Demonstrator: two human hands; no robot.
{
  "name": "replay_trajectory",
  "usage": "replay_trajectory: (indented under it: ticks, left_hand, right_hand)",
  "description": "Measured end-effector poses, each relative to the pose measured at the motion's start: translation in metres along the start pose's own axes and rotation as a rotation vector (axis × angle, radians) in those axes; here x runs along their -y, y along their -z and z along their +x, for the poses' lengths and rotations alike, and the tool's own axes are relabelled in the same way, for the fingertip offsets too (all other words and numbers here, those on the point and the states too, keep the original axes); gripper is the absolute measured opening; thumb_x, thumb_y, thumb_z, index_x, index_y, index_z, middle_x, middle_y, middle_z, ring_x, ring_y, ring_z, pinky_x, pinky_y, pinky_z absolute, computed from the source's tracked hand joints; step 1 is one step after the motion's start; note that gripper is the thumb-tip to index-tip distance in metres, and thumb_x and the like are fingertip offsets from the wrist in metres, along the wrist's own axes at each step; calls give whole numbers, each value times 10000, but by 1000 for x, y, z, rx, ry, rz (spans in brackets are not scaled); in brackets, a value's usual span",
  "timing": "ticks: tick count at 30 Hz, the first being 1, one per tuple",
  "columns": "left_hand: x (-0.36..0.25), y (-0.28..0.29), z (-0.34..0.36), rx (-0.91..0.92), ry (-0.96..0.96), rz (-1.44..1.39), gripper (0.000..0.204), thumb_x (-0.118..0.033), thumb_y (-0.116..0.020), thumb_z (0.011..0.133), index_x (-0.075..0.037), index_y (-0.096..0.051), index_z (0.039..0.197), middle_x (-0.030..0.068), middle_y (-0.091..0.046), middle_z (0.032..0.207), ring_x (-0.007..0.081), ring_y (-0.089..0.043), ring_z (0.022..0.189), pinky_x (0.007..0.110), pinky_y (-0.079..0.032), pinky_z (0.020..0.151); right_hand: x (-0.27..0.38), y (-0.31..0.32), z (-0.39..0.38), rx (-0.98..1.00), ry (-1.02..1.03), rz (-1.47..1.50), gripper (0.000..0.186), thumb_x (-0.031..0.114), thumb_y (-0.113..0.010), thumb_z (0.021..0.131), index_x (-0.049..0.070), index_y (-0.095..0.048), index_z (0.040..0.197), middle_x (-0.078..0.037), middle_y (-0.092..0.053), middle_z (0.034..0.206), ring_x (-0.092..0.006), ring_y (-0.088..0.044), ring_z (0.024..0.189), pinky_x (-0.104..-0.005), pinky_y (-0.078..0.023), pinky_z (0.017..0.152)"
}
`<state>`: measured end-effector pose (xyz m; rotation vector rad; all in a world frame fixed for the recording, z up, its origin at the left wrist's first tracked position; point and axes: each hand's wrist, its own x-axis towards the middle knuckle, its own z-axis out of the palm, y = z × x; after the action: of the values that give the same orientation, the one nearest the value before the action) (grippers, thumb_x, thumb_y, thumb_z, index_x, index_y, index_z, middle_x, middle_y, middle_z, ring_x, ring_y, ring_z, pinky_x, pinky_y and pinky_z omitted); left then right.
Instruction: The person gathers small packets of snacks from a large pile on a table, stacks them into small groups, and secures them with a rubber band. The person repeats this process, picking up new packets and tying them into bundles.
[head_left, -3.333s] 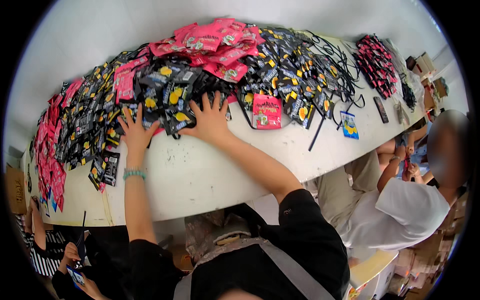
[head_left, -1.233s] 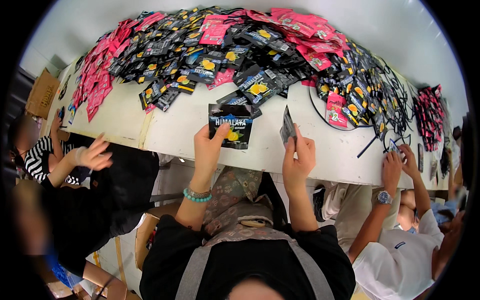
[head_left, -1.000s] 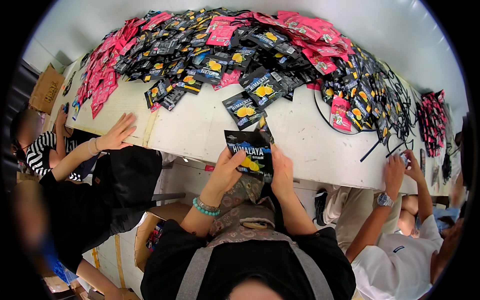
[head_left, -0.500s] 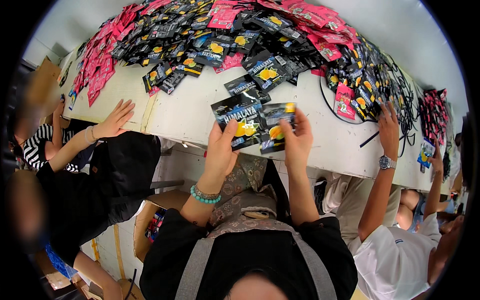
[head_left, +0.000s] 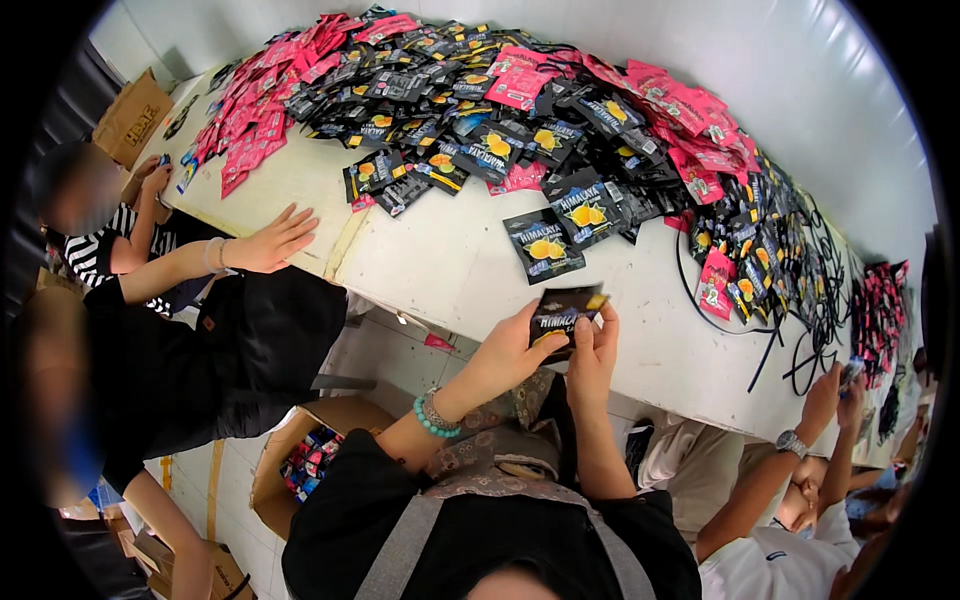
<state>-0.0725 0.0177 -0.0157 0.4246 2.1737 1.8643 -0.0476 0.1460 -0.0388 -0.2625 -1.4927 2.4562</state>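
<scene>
Both hands grip black lemon-print pouches (head_left: 562, 312), stacked together just over the table's front edge. My left hand (head_left: 505, 355) holds the left side, thumb on the front. My right hand (head_left: 590, 355) pinches the right side, where a yellow-cornered part shows. How many pouches are held is partly hidden. Beyond them, loose black pouches (head_left: 545, 250) lie at the near edge of a long heap of black pouches mixed with pink packets (head_left: 715, 280).
Black cords (head_left: 810, 290) tangle on the right of the white table (head_left: 420, 250). A co-worker's hand (head_left: 275, 245) rests at the table edge on my left; another co-worker's hands (head_left: 830, 385) hold a small item at right. A carton (head_left: 270, 485) of packets stands low left.
My hands were spread on the heap earlier, then held two pouches apart. Now they are drawn together, the pouches overlapping. The right co-worker's raised hand has moved back from the cords.
</scene>
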Motion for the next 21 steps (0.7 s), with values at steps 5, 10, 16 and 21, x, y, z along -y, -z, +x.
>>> replay_trajectory:
  ticks: [5, 10, 16, 21]
  left_hand:
    - [-6, 52, 28, 83, -19, -191, 340, -119, -659, 864, 21, -530, 1146, 45, -642, 1009, 77, -565, 909, 253, -482, 797]
    - [-19, 102, 75, 22, -179, 30, 397, -186, -681, 839, 20, -533, 1145, 96, -655, 988, 131, -591, 898, 294, -488, 794]
    - [29, 228, 180, 39, -474, -1536, 341, -168, -587, 896, -50, -523, 1209, 30, -597, 1205, 114, -596, 1026, 272, -539, 702]
    - [47, 235, 188, -22, -385, -1678, 324, -153, -516, 939, -114, -521, 1260, -45, -571, 1266, 124, -600, 1075, 332, -574, 730]
  right_hand:
    - [20, -2, 27, 399, 4, -411, 342, 32, -565, 908, -21, -435, 1220, -94, -617, 1065, -88, -564, 952, -239, -451, 808]
    - [25, -35, 90, 492, 124, -473, 273, 89, -623, 884, -11, -525, 1117, -46, -646, 858, -58, -552, 816, -225, -458, 729]
    - [3, -128, 229, 615, 575, -1036, 158, 108, -628, 827, 50, -686, 962, -80, -654, 952, -209, -597, 863, -299, -482, 745]
    - [-88, -182, 320, 708, 982, -1850, 242, 95, -585, 783, 140, -682, 1000, -73, -607, 1123, -276, -526, 1088, -436, -445, 848]
